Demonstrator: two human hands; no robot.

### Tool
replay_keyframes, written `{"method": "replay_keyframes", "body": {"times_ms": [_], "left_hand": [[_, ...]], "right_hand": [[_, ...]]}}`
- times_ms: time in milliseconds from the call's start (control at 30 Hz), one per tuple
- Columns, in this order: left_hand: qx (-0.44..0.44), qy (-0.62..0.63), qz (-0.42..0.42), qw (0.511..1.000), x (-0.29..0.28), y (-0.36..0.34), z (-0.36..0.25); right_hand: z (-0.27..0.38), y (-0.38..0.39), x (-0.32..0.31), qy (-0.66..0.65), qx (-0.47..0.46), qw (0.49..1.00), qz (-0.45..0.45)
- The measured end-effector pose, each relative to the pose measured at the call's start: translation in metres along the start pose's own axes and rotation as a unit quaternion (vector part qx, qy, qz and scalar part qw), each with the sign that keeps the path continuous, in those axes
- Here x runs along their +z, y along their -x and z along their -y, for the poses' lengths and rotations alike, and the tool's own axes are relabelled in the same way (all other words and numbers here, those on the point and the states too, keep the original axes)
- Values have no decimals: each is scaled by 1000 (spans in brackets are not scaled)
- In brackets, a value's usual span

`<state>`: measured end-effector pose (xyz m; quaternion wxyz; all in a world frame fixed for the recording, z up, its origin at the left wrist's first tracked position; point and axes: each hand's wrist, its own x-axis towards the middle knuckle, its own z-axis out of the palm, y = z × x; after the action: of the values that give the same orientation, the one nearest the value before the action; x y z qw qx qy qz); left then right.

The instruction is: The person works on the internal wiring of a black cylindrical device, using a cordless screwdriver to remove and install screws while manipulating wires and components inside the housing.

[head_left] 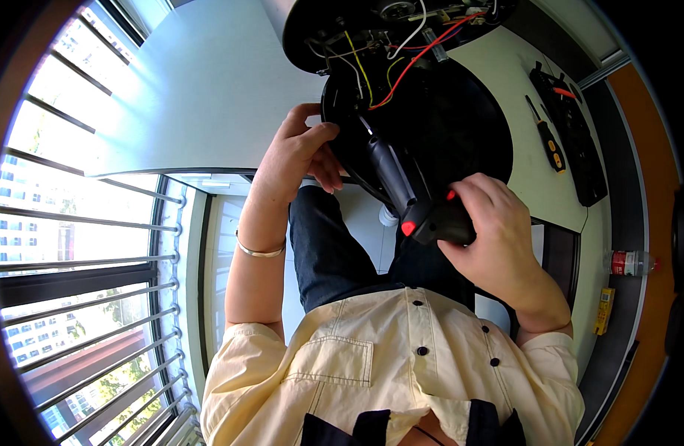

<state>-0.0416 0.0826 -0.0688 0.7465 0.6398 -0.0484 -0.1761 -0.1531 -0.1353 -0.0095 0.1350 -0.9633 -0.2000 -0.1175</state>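
Observation:
A black round housing (461, 134) lies at the table's edge, its lifted upper part (312, 33) at the top, with red, white and yellow wires between them. My left hand (301, 149) holds the housing's left rim with thumb and index finger, the other fingers curled below. My right hand (487, 223) grips a black powered screwdriver (394, 171) with red buttons. Its metal bit points into the housing near the left rim; whether it touches a screw I cannot tell.
At the right lie a yellow-black screwdriver (550, 145) and a black tool case (583, 160). Farther down are a plastic bottle (628, 262) and a small yellow package (603, 311). A white desk surface (201, 89) extends left, beside a barred window (74, 223).

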Motion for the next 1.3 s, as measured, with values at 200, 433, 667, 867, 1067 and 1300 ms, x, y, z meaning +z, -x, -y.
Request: {"method": "replay_keyframes", "body": {"times_ms": [200,433,667,867,1067,1300], "left_hand": [[-7,-7,0,1000,0,0,-1],[0,11,16,1000,-4,-3,2],[6,26,19,999,-5,-3,3],[8,19,20,1000,-5,-3,3],[0,24,23,999,-6,-3,3],[3,15,27,1000,-7,-2,2]], "right_hand": [[1,-1,0,3,0,1000,-2],[3,-1,0,12,4,1000,4],[4,-2,0,18,10,1000,10],[6,-2,0,23,6,1000,13],[9,-3,0,37,5,999,11],[16,-4,2,80,11,996,24]]}}
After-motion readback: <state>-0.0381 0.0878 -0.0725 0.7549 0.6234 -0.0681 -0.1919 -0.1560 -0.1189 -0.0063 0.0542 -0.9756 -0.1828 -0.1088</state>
